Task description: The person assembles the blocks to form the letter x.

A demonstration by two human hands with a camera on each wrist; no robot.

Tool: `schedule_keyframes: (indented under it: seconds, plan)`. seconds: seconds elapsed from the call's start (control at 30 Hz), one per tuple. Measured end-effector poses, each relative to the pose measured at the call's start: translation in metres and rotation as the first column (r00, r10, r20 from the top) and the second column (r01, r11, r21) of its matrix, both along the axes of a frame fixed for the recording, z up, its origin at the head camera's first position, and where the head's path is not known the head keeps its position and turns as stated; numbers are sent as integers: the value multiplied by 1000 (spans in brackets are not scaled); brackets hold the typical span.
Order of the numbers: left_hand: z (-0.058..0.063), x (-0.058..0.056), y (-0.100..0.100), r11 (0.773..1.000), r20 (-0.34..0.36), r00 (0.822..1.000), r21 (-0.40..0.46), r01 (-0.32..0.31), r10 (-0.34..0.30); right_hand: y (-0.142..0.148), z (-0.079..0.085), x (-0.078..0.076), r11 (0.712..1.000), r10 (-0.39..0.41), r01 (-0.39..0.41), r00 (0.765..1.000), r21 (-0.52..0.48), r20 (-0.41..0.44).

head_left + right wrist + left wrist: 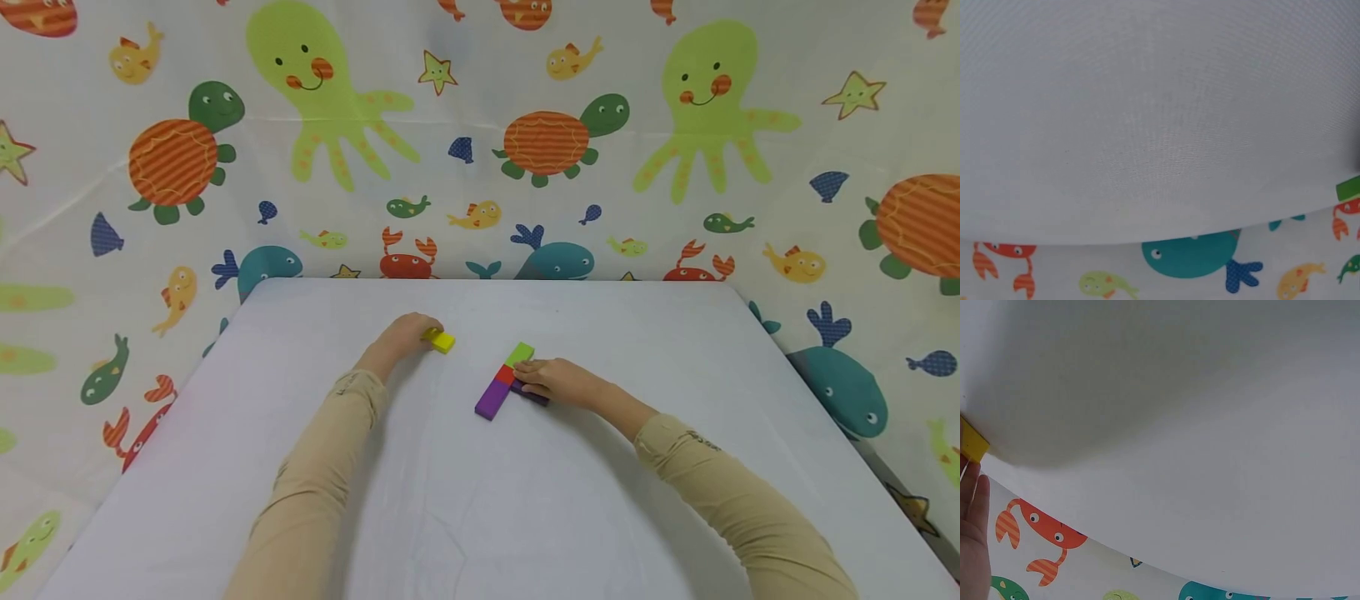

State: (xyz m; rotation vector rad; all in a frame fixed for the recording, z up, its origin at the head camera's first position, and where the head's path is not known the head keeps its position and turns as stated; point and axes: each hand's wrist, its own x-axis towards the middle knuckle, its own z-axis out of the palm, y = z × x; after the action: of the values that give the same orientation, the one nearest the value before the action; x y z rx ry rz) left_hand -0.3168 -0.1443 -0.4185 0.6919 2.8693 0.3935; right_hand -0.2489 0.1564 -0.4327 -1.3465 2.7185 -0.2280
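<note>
My left hand [408, 335] grips a small yellow block [443, 342] at the middle of the table. The left wrist view shows only part of that hand [972, 525] with the yellow block [974, 445] at the frame's edge. To the right, a green block [521, 354], a red block [506, 375] and a purple block [492, 401] lie end to end in a slanting row. A dark purple block [534, 397] branches off the row's right side. My right hand [564, 382] holds this dark block, its fingertips beside the red one and partly covering the blocks.
A white cloth covers the table [420, 500]. Behind and beside it hangs a curtain [465, 200] printed with sea animals. At the right wrist view's edge shows a bit of the green block [1349, 189].
</note>
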Motion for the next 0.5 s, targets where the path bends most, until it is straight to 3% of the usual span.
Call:
schedule_keyframes:
  seconds: [0.2,0.5]
  plan:
    - [-1,1,-1,1000,-16,1000,-16,15,-16,0,2,1,1000,6,-5,1000,-13,14]
    - [0,10,-2,997,28,999,73,29,-31,0,2,0,1000,7,-7,1000,-13,21]
